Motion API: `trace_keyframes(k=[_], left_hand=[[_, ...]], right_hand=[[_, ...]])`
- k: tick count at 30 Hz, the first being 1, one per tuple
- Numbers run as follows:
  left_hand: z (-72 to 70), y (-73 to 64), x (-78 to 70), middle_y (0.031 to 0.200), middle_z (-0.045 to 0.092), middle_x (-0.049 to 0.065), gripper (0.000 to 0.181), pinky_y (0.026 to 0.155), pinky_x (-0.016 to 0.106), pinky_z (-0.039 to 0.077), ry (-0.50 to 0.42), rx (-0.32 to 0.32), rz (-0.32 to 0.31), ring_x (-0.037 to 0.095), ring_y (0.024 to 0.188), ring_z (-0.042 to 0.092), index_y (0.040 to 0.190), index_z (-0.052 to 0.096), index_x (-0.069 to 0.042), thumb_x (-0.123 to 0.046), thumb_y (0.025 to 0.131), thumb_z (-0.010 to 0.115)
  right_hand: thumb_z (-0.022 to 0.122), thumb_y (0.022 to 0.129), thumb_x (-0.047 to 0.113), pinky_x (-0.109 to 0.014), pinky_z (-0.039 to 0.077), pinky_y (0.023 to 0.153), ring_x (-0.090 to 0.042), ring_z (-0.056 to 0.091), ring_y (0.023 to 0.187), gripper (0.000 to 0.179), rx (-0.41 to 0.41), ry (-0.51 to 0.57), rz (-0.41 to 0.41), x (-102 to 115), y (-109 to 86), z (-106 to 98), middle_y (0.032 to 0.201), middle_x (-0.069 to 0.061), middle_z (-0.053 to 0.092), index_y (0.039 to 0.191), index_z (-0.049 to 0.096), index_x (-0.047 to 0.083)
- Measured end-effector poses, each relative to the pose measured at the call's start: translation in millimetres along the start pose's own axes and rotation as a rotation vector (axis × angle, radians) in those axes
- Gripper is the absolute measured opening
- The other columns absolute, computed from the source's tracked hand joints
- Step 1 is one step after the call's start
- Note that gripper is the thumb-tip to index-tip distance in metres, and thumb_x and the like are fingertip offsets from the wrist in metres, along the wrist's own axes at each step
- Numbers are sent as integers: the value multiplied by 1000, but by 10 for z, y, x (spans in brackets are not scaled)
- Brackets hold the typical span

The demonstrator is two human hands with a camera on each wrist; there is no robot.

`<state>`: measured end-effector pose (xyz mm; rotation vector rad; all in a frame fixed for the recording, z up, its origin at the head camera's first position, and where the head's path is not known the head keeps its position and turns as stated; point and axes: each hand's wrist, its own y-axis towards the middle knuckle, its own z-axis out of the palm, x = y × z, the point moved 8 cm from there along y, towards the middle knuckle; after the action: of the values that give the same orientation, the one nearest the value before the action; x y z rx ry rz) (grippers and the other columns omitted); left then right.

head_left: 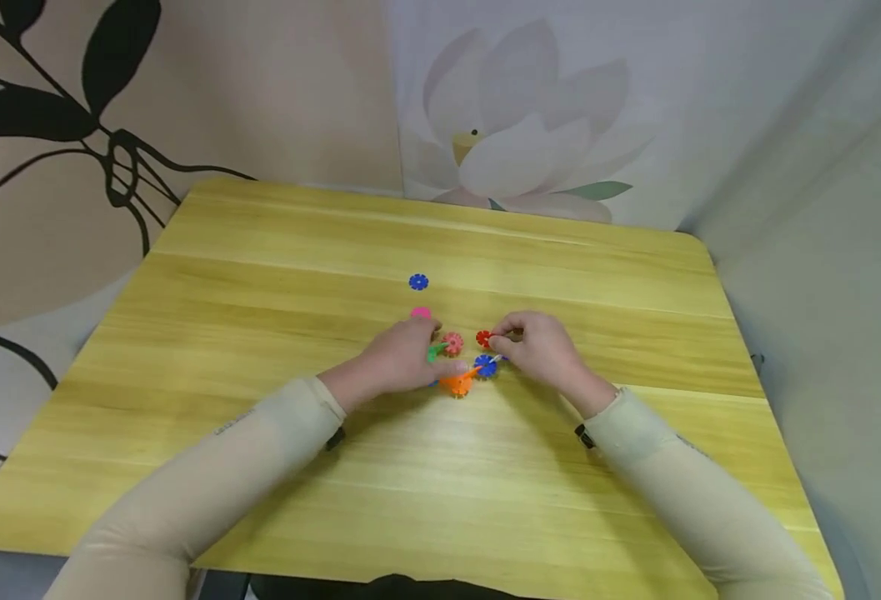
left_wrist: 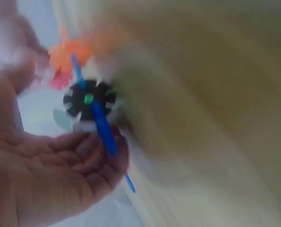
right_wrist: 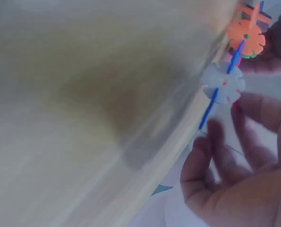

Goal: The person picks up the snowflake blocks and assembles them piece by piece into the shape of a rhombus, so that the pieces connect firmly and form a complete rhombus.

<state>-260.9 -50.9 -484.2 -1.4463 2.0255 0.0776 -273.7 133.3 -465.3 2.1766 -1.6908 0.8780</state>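
Several notched plastic snowflake discs are joined into a structure between the hands. In the head view it shows a green disc, a pinkish-red disc, an orange disc and a blue disc. My left hand holds its left side, fingers curled behind a dark disc and an edge-on blue disc in the left wrist view. My right hand pinches a red disc at the right end. A white disc stands beside its fingertips in the right wrist view.
A loose blue disc lies on the wooden table beyond the hands. Just past the left fingers is a bright pink disc. A wall with a printed flower runs behind the table's far edge.
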Motion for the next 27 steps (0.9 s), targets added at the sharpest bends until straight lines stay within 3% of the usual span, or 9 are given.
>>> trace_keyframes(k=[4, 9, 13, 15, 20, 27], left_hand=[[-99, 160, 30, 140, 71, 15, 53, 111, 49, 58, -151, 20, -20, 31, 129, 67, 143, 65, -2, -44, 111, 58], [-104, 293, 68, 123, 77, 9, 40, 90, 34, 63, -207, 67, -90, 18, 101, 70, 132, 73, -6, -38, 109, 64], [-109, 341, 82, 103, 78, 7, 29, 68, 24, 52, -234, 60, -105, 12, 76, 60, 122, 78, -7, -30, 107, 68], [-115, 354, 92, 102, 79, 8, 24, 71, 26, 54, -257, 49, -96, 13, 77, 62, 118, 79, -7, -25, 106, 70], [-126, 347, 160, 115, 80, 10, 19, 94, 33, 59, -345, 21, -102, 19, 99, 69, 114, 82, -7, -20, 103, 74], [-109, 288, 225, 113, 80, 10, 15, 85, 29, 59, -424, -16, -140, 18, 96, 67, 110, 83, -7, -18, 100, 78]], right_hand=[[74, 100, 20, -36, 61, 80, -17, 69, 85, 11, 46, -71, -84, 164, 68, 54, 98, -4, 80, 101, 80, 11], [72, 98, 16, -31, 59, 74, -11, 66, 75, 10, 99, -134, -115, 262, 116, 124, 89, -1, 80, 96, 80, 11], [73, 98, 14, -31, 59, 74, -11, 66, 73, 8, 92, -130, -112, 285, 115, 125, 87, -1, 79, 96, 80, 11], [74, 98, 13, -32, 60, 74, -12, 67, 75, 6, 86, -115, -106, 277, 111, 131, 88, -2, 79, 97, 79, 11], [77, 97, 11, -33, 64, 78, -14, 73, 81, 4, 75, -97, -119, 275, 112, 169, 93, -4, 81, 99, 80, 9], [80, 94, 11, -33, 66, 77, -14, 77, 81, 4, 10, -193, -249, 384, 117, 206, 92, -4, 83, 94, 83, 9]])
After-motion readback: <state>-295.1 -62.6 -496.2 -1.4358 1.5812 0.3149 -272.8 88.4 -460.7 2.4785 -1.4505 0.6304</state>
